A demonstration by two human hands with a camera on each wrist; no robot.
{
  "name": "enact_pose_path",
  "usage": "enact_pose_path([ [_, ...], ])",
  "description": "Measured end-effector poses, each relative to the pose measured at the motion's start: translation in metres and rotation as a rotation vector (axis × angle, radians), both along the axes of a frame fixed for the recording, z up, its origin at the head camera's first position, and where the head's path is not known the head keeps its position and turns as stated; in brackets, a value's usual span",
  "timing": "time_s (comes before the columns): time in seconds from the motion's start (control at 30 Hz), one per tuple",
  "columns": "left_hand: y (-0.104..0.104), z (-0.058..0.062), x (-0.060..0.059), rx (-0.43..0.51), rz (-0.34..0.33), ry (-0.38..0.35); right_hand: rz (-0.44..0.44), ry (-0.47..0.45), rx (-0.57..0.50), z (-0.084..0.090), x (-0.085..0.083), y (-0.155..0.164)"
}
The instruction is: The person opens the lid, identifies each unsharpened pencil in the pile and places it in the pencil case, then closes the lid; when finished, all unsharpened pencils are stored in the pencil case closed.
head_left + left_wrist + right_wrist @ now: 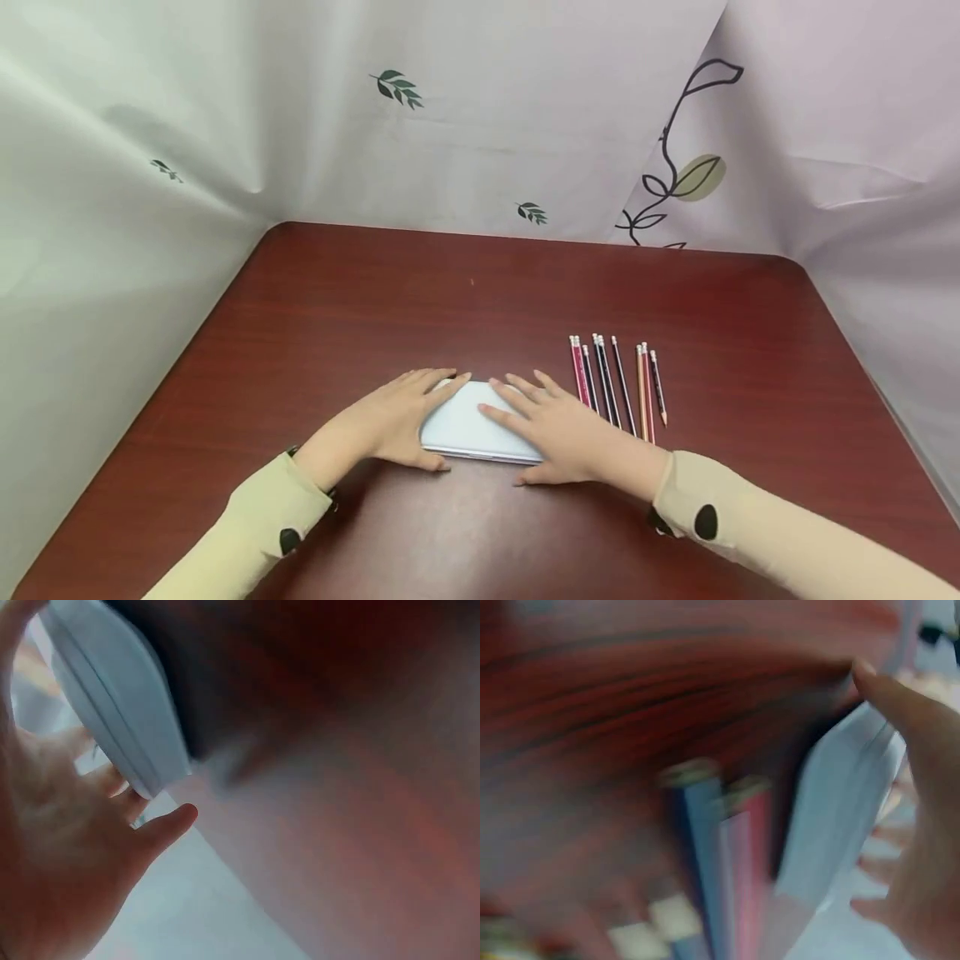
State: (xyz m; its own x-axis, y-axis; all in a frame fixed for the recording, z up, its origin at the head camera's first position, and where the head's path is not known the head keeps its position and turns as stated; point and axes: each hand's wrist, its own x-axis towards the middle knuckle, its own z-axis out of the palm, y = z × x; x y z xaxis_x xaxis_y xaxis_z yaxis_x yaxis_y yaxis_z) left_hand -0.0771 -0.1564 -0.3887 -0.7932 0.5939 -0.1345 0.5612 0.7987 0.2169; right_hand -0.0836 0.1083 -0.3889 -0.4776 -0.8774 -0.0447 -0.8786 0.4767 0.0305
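A flat pale blue case [476, 425] lies on the table with a seam along its near side. Around its left end my left hand [393, 417] is spread, fingers on the far side and thumb near the front edge. My right hand [562, 429] reaches over the right end; its separated fingers rest on top, and the thumb lies by the near side. In the left wrist view the left hand [67, 817] is wide beside the case [120, 690]. Blur in the right wrist view softens the right hand [922, 810] and case [832, 802]; exact contact is hard to tell.
Several pencils [603, 371], with pale eraser ends pointing away, lie to the right of the case. My right forearm crosses in front of some of them. White patterned sheeting [465, 117] hangs behind and beside the dark red table [420, 283].
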Motion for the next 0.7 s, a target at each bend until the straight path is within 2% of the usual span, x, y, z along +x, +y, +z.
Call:
enact_pose_path([
  [0.07, -0.009, -0.002, 0.003, 0.056, 0.04, -0.042, -0.048, -0.032, -0.037, -0.006, -0.003, 0.011],
  [0.17, -0.017, -0.004, 0.006, 0.113, 0.077, -0.055, -0.047, -0.02, -0.104, -0.011, -0.005, 0.019],
  [0.27, -0.018, -0.004, 0.005, 0.11, 0.06, -0.016, -0.014, 0.015, -0.129, -0.009, -0.007, 0.022],
  [0.33, -0.016, -0.003, 0.004, 0.099, 0.051, 0.0, -0.008, -0.001, -0.123, -0.005, -0.009, 0.023],
  [0.4, -0.015, -0.003, 0.003, 0.106, 0.061, -0.013, -0.015, -0.043, -0.112, 0.002, -0.012, 0.024],
  [0.6, -0.019, -0.003, 0.005, 0.323, 0.169, -0.253, -0.046, -0.219, -0.152, 0.017, -0.026, 0.025],
  [0.7, -0.02, -0.005, 0.005, 0.418, 0.189, -0.302, -0.052, -0.282, -0.184, 0.021, -0.032, 0.028],
])
